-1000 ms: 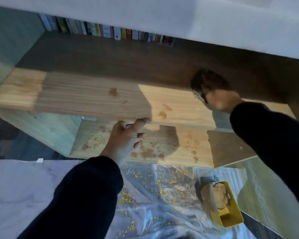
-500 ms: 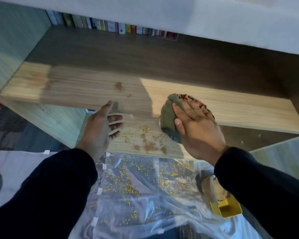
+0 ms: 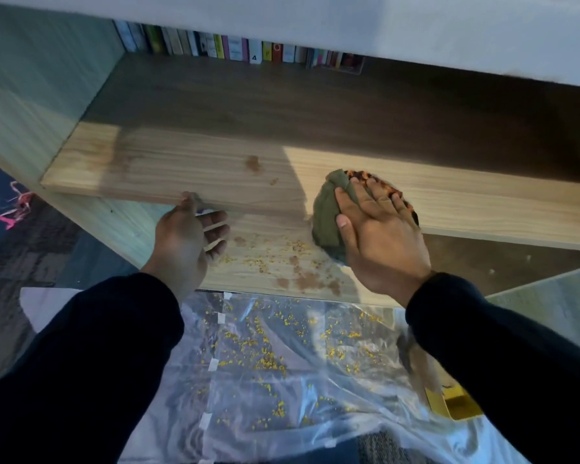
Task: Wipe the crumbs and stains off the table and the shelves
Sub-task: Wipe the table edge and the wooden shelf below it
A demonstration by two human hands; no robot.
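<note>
A bunched olive-green cloth [image 3: 327, 212] lies at the front edge of the stained pale wooden shelf [image 3: 181, 165]; yellow crumbs [image 3: 268, 254] dot the lower shelf [image 3: 248, 272].

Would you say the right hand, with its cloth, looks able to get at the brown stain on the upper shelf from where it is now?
Probably yes. The right hand presses the cloth flat at the upper shelf's front edge, and the brown stain lies to its left on the same board, with only bare wood between. The left hand sits lower, at the edge.
</note>
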